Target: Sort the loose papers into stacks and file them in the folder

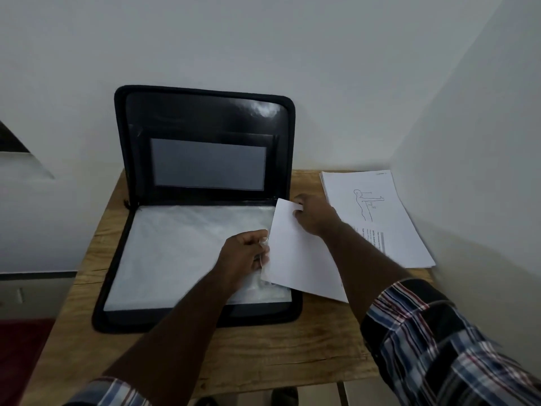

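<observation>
A black zip folder point(205, 112) lies open on the wooden table point(234, 353), its lid propped against the wall. Clear plastic sleeves point(175, 253) fill its lower half. My left hand point(246, 253) pinches the right edge of the top sleeve. My right hand point(314, 213) grips the top edge of a blank white sheet point(298, 259), which lies tilted over the folder's right edge, touching the sleeve opening. A stack of printed papers point(377, 218) with a line drawing of a figure on top rests at the table's right.
White walls close in behind and on the right, near the paper stack. The table's left edge drops to a dark red floor area point(20, 347). Bare wood shows in front of the folder.
</observation>
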